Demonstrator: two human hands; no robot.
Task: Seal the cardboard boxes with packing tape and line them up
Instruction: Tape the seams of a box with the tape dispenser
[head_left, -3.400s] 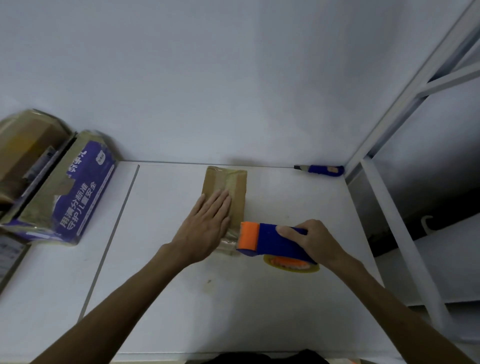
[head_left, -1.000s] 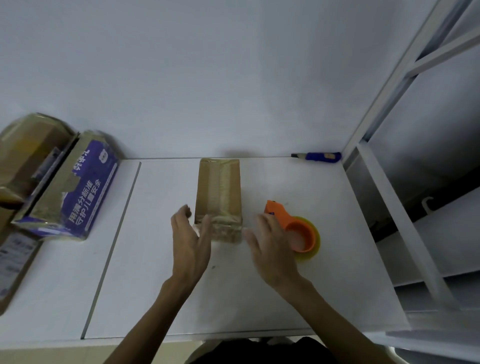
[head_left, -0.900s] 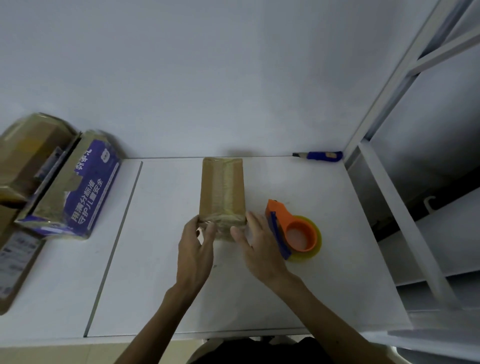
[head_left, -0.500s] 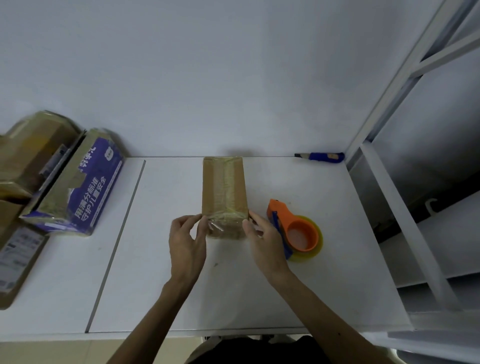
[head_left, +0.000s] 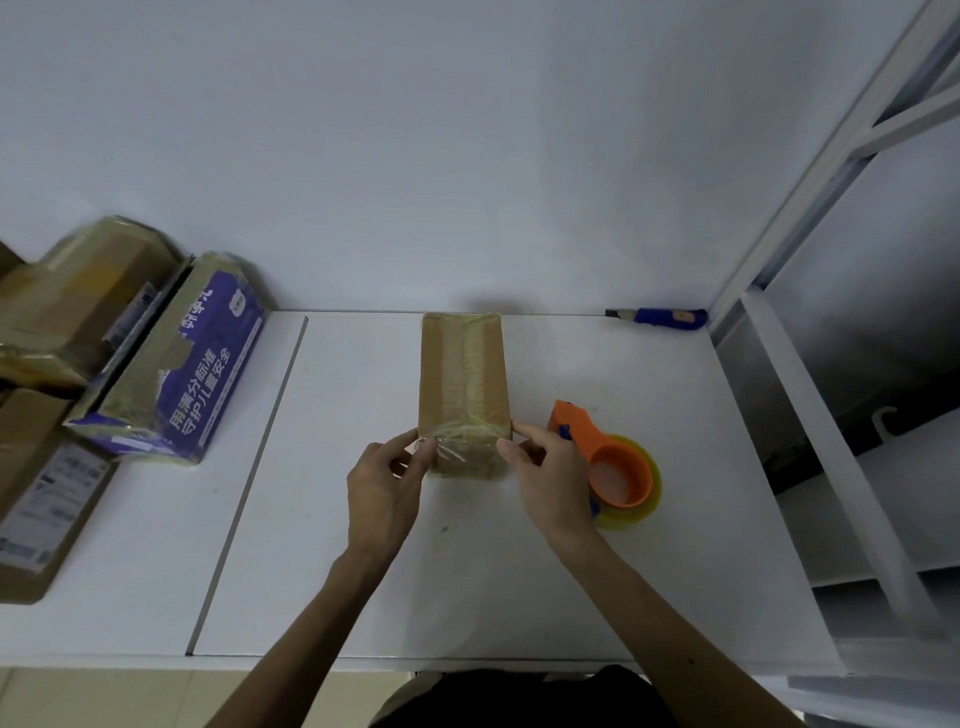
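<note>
Having parked the dispenser (head_left: 613, 465), you've L grip (head_left: 384, 483) & R grip (head_left: 545, 473) pinching near corners of the box (head_left: 462, 374), so seal's abt done.

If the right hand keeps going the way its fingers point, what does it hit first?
The cardboard box: the right hand points its index finger at the near right corner and seems to touch it. The tape dispenser lies off that line.
</note>
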